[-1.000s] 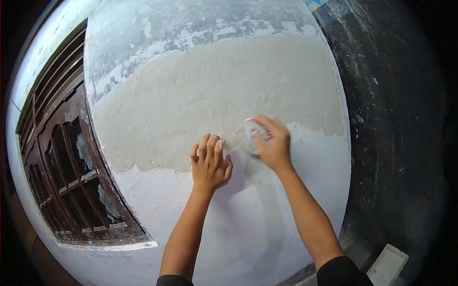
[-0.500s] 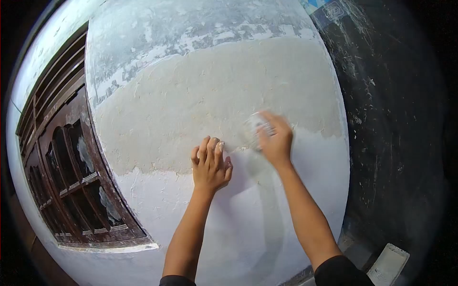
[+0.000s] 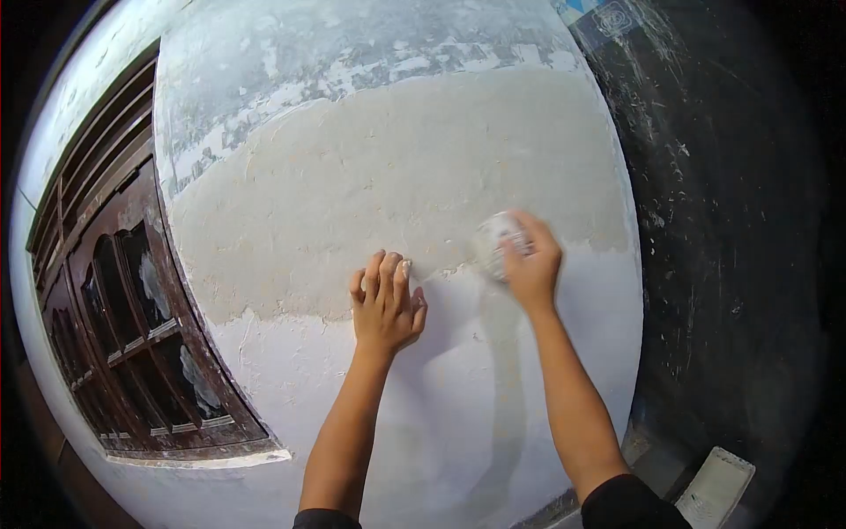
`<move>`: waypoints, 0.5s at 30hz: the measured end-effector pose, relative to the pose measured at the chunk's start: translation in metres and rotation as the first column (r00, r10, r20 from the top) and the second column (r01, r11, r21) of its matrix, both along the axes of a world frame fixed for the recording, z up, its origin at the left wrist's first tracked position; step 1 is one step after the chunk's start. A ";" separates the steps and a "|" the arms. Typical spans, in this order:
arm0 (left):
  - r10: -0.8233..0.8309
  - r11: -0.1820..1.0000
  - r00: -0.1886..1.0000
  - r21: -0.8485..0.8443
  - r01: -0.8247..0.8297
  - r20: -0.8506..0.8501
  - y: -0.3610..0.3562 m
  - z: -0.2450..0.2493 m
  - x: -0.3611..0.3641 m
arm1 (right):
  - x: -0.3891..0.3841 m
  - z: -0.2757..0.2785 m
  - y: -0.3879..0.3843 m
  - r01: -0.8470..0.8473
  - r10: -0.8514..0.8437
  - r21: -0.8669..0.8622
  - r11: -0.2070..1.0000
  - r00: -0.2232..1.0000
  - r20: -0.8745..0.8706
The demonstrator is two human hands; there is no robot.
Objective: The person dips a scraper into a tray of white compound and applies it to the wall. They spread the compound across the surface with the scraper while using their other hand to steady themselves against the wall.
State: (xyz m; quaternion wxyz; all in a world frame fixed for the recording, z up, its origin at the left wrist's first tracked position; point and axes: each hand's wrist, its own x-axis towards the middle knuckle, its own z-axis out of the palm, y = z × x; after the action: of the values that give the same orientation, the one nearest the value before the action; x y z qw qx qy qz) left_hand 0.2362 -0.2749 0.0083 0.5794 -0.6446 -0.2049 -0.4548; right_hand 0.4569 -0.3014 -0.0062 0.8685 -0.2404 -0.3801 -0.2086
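My left hand (image 3: pixel 386 300) is raised against the wall with its fingers apart and slightly bent, white smears on a fingertip. It lies over the ragged border between the beige-grey coat (image 3: pixel 423 159) and the whiter wall (image 3: pixel 291 379) below. To its right, my right hand (image 3: pixel 536 264) grips a whitish, rounded pad-like thing (image 3: pixel 502 245), blurred by motion, whose exact kind I cannot tell. The pad overlaps the lower edge of the coat. A shadow of the right arm falls down the white wall beneath it.
At left is a dark wooden window (image 3: pixel 145 326) with slats above and a white sill. A dark, scuffed surface (image 3: pixel 731 264) fills the right side. An off-white rectangular tray (image 3: pixel 718 489) stands low at the right. Patchy grey-white wall (image 3: pixel 370 44) runs along the top.
My right hand has moved a little to the right along the wall with the whitish pad. My left hand stays at almost the same spot.
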 end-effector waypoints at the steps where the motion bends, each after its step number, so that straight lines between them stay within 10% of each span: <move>1: -0.002 1.000 1.000 -0.003 0.002 0.000 0.000 -0.001 0.001 | -0.015 -0.002 -0.003 -0.051 0.058 -0.042 0.998 0.979 0.193; 4: -0.011 1.000 1.000 0.004 0.011 -0.007 0.000 -0.003 -0.003 | -0.009 -0.001 0.015 0.068 -0.069 0.017 0.998 0.926 0.372; 6: 0.005 1.000 1.000 0.010 -0.005 -0.004 -0.001 -0.002 0.000 | 0.009 0.009 0.010 0.012 -0.013 -0.028 1.000 0.998 -0.054; 8: 0.003 1.000 1.000 0.015 -0.003 -0.011 0.000 0.001 -0.002 | -0.009 0.014 0.003 -0.113 0.113 0.004 0.994 0.994 -0.004; 10: 0.001 1.000 1.000 0.004 -0.001 -0.012 0.001 -0.003 0.000 | -0.030 0.011 -0.001 -0.081 0.116 -0.099 0.992 0.900 0.420; 15: 0.000 1.000 1.000 0.018 0.000 -0.014 0.001 -0.001 -0.001 | 0.001 0.011 0.009 -0.006 0.005 0.009 1.000 1.000 0.026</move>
State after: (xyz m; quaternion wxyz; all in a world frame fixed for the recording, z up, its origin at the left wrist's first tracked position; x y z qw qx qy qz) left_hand 0.2353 -0.2738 0.0078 0.5866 -0.6426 -0.1969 -0.4519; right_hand 0.4583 -0.2920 0.0050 0.8651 -0.2326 -0.3911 -0.2111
